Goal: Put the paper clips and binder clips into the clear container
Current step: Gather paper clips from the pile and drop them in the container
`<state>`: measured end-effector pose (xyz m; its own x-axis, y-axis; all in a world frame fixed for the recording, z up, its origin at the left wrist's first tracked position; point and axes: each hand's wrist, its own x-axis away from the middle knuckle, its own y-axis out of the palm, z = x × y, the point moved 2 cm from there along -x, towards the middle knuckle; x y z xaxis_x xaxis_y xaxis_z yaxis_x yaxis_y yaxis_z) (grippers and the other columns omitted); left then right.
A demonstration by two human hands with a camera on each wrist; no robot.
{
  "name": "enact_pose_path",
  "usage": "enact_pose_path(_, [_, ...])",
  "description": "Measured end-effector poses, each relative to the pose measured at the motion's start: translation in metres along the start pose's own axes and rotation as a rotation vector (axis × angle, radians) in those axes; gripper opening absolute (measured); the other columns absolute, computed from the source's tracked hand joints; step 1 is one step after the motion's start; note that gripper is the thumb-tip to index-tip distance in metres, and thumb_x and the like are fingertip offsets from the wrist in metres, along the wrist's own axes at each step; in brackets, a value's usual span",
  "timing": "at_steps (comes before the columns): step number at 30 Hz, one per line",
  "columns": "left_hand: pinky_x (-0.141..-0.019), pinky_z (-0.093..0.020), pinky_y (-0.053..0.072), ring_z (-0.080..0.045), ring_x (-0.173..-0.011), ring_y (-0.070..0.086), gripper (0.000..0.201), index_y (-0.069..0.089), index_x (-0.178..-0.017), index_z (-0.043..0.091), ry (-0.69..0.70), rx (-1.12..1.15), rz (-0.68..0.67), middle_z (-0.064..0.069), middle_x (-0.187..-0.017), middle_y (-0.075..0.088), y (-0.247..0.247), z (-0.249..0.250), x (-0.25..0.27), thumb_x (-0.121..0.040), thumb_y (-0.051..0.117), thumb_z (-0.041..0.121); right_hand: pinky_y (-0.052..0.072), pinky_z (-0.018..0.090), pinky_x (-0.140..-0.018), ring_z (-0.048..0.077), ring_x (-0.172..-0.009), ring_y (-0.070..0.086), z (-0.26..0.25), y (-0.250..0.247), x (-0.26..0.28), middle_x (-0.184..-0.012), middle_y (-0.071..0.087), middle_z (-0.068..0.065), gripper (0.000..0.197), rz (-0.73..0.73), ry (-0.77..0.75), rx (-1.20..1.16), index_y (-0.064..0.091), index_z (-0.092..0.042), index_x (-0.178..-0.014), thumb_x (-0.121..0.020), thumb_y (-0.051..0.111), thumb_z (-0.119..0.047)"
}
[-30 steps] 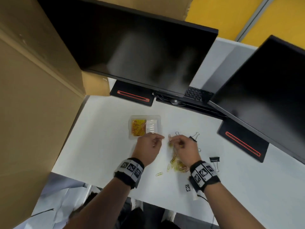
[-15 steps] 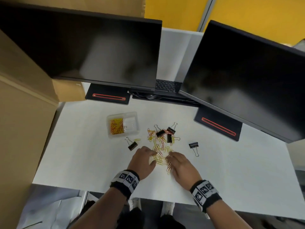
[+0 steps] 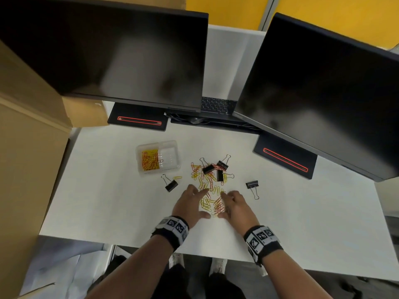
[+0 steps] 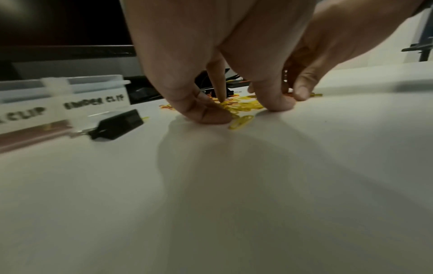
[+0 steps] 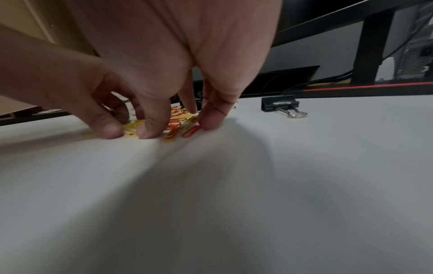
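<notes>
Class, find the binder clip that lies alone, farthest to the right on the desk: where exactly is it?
In the head view, the lone binder clip lies on the white desk, right of the paper clips, just beyond the right hand.

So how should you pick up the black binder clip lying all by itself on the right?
Probably pinch the lone binder clip by its black body, coming straight down from above with the right hand. It lies flat on the white table, apart from the pile, and its thin wire handles point toward the person, harder to catch.
</notes>
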<state>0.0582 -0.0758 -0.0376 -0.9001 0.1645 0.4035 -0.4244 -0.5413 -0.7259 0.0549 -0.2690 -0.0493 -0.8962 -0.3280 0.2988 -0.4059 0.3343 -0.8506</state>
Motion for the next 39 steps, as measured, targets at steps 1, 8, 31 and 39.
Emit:
enact_pose_path(1, [-0.097, -0.033, 0.047, -0.016, -0.116, 0.048, 0.078, 0.045, -0.143, 0.032, 0.009, -0.010, 0.019, 0.002, -0.124, 0.042, 0.001, 0.003, -0.003, -0.074, 0.081, 0.039, 0.054, 0.033, -0.085, 0.027, -0.108, 0.055, -0.002, 0.000, -0.004, -0.122, 0.052, 0.013, 0.061, 0.016, -0.012, 0.007, 0.051, -0.010, -0.136, -0.081, 0.073, -0.029])
enact_pose_path(8, [-0.090, -0.033, 0.050, -0.020, -0.104, 0.058, 0.028, 0.068, -0.118, 0.021, 0.064, -0.028, 0.127, -0.002, -0.111, 0.059, 0.001, 0.008, -0.017, -0.090, 0.066, 0.026, 0.052, 0.030, -0.064, 0.023, -0.079, 0.059, -0.017, -0.010, -0.022, -0.086, 0.058, 0.005, 0.014, 0.131, -0.062, 0.033, 0.072, -0.012, -0.099, -0.092, 0.060, -0.015])
enact_pose_path(31, [-0.072, -0.011, 0.053, 0.001, -0.075, 0.068, 0.010, 0.079, -0.087, 0.027, -0.177, 0.653, 0.239, 0.013, -0.078, 0.074, -0.018, -0.011, -0.006, -0.078, 0.082, 0.022, 0.048, 0.009, -0.070, 0.001, -0.075, 0.064, -0.010, -0.042, -0.018, -0.081, 0.072, -0.007, 0.008, 0.235, 0.267, -0.560, 0.076, -0.018, -0.088, -0.083, 0.072, -0.013])
enact_pose_path(39, [-0.073, -0.010, 0.051, 0.005, -0.073, 0.067, 0.011, 0.079, -0.088, 0.033, -0.208, 0.695, 0.370, 0.014, -0.076, 0.075, -0.070, -0.023, 0.000, -0.078, 0.081, 0.030, 0.047, 0.010, -0.063, -0.002, -0.065, 0.061, -0.073, -0.065, -0.066, -0.075, 0.070, -0.002, 0.009, 0.250, 0.188, -0.712, 0.076, -0.018, -0.085, -0.079, 0.078, -0.013])
